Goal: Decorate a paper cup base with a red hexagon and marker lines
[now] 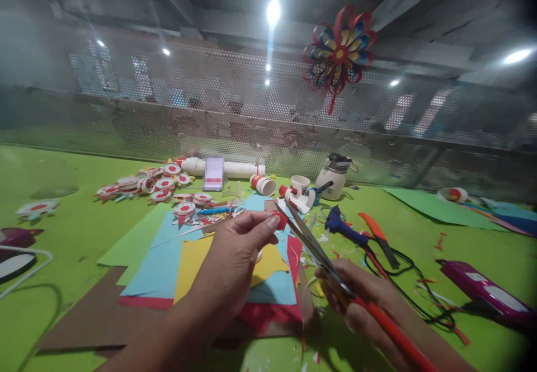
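The right hand [364, 299] is clenched round the red handles of scissors [314, 246], whose blades point up and left. The left hand [235, 260] pinches a small red scrap [282, 221] between thumb and forefinger at the blade tips. The fingers hide most of the scrap. Coloured paper sheets [188, 260] lie beyond.

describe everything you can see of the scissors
The scissors have long grey metal blades and a red-orange handle. The right hand grips them where the blades meet the handle. The blades slant up and to the left above the green table, seemingly only slightly parted, with their tips at the small red paper piece pinched by the left hand.
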Demonstrator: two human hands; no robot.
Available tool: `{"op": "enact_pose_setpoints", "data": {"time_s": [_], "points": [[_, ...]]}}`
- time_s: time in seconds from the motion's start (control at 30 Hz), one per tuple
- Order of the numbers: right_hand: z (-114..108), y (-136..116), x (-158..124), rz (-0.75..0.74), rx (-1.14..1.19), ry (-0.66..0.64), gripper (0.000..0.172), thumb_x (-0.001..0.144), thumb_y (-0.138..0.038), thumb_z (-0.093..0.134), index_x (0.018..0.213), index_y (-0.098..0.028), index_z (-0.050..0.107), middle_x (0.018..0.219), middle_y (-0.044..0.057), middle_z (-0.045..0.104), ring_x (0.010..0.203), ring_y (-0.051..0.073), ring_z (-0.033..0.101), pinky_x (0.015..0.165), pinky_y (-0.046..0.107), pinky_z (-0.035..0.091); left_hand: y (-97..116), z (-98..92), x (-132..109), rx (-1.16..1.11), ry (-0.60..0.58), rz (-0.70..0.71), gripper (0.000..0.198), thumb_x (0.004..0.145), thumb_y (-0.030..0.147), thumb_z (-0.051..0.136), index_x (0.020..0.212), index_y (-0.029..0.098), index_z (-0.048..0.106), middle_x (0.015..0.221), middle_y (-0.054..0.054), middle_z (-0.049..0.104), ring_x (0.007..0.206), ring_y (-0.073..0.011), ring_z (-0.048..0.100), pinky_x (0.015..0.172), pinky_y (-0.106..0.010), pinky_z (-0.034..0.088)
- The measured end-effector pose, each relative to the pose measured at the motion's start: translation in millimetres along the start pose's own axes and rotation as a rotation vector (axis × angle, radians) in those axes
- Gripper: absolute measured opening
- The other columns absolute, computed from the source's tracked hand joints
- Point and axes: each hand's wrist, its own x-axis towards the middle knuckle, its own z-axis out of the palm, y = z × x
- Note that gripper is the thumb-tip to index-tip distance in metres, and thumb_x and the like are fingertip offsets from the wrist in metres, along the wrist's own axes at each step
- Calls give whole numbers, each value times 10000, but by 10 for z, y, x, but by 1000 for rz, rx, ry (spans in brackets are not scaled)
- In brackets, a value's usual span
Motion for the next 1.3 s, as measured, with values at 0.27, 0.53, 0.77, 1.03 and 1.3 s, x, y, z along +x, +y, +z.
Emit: {"op": "enact_pose_setpoints", "data": {"time_s": [0.27,0.53,0.77,1.03,1.3], "points": [[-7,10,-8,27,-51,-12,505,850,-674,432,971,-221,619,675,-15,471,576,124,396,525,243,319,5,15,-6,-26,-72,56,120,733,289,752,735,174,718,803,-21,693,754,-122,539,739,-276,360],[-21,-85,-16,28,-106,-2,521,858,-670,416,940,-208,642,669,1,526,560,122,444,509,224,367,6,29,-3,-14,-83,78,104,730,268,754,745,167,735,774,-18,698,735,-112,535,714,-249,378],[-35,-164,-39,-20,-104,2,480,891,-626,389,1024,-252,660,761,45,639,656,181,586,598,265,483,27,30,-13,-4,-81,81,104,735,267,751,737,165,732,761,-7,687,725,-102,537,727,-237,391],[-19,-44,-35,-10,-74,-8,459,891,-590,440,1056,-225,664,654,-5,537,526,107,437,510,211,397,15,25,-15,-24,-75,86,114,719,273,764,731,164,732,751,-18,692,713,-107,545,699,-242,396],[-13,-35,-13,-6,-133,12,532,861,-652,428,1014,-211,684,655,1,505,544,119,414,509,224,373,41,33,-36,-20,-60,73,94,721,257,758,723,167,731,766,-28,701,743,-122,559,717,-252,397]]}}
